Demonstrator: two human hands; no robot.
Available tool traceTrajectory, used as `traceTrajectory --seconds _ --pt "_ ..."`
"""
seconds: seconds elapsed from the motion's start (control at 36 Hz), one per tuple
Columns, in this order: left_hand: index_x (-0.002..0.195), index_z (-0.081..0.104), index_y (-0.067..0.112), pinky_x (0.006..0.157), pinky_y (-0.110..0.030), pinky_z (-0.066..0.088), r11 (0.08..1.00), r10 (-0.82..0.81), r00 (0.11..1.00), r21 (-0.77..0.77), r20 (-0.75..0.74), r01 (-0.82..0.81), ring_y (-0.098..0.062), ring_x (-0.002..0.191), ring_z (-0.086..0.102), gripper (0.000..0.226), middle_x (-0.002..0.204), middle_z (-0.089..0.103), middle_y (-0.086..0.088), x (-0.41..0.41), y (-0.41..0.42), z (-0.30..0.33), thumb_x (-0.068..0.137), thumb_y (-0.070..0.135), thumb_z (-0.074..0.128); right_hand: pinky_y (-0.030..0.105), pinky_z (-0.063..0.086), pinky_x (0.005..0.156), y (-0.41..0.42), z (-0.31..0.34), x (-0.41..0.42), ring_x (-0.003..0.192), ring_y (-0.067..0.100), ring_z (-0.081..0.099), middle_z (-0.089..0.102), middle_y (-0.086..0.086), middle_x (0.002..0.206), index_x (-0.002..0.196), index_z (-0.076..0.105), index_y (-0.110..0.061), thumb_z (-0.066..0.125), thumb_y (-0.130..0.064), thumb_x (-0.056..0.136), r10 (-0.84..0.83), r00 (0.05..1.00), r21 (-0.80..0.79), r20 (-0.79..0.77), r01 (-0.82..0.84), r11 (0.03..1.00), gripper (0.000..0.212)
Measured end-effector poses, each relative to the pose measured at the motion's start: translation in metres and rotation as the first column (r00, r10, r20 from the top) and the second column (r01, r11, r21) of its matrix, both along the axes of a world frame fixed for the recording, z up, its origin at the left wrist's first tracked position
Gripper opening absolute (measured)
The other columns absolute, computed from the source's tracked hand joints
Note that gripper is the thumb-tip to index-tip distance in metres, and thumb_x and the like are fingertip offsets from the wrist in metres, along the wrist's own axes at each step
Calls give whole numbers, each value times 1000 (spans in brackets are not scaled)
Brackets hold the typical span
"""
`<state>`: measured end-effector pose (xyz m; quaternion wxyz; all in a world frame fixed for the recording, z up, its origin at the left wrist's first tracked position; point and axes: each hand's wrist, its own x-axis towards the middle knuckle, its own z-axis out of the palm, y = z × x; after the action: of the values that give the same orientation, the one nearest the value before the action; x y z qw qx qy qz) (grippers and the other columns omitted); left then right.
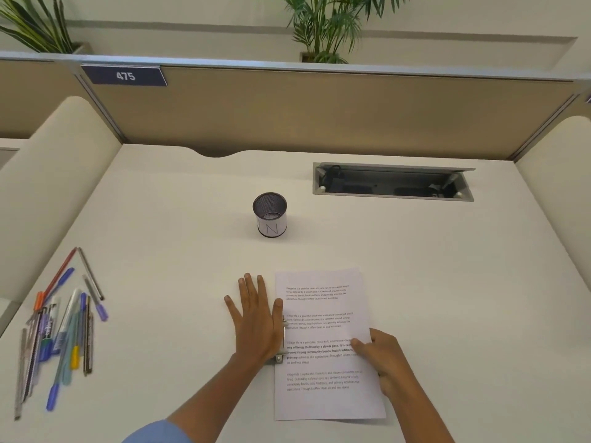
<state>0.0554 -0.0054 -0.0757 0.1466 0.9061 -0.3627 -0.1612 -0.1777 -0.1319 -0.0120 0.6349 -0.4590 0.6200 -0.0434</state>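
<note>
A printed white sheet of paper [326, 343] lies on the desk [179, 238] in front of me. At its left edge sits a small metal hole punch or clip [282, 343], mostly covered by my left hand [256, 321], which lies flat with straight spread fingers pressing on it. My right hand [379, 356] holds the sheet's right edge, thumb on top of the paper and fingers curled at the edge. A mesh pen cup [270, 215] with a white label stands upright beyond the paper, apart from both hands.
Several pens and markers [60, 327] lie scattered at the desk's left side. An open cable tray [393, 182] is recessed at the back right. A tan partition with a "475" sign [124, 75] closes the back; padded dividers flank both sides.
</note>
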Motion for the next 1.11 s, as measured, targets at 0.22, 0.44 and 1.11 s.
traceTrajectory --seconds 0.22,0.44,1.11 --pt "173 0 15 130 -71 -5 1000 -3 995 -1 99 3 -26 168 -13 72 182 -10 -8 4 2 -12 110 47 13 54 64 91 -8 -12 1 92 31 80 85 3 95 99 81 -17 78 -6 93 11 999 25 -32 -11 1000 13" --pt "173 -2 16 130 -71 -4 1000 -16 993 -8 113 17 -25 168 -14 71 182 -10 -4 4 4 -17 110 45 14 55 65 89 -12 -17 -1 90 32 81 85 4 93 100 82 -15 79 -4 91 10 1000 61 -21 -8 998 14" --pt "173 2 15 133 -61 -8 998 52 993 36 -102 -48 -27 168 -15 65 181 -13 -8 1 -8 17 116 40 21 49 65 90 -6 -2 -1 94 32 79 82 11 102 106 77 -8 76 -3 92 41 999 -6 9 -41 999 15"
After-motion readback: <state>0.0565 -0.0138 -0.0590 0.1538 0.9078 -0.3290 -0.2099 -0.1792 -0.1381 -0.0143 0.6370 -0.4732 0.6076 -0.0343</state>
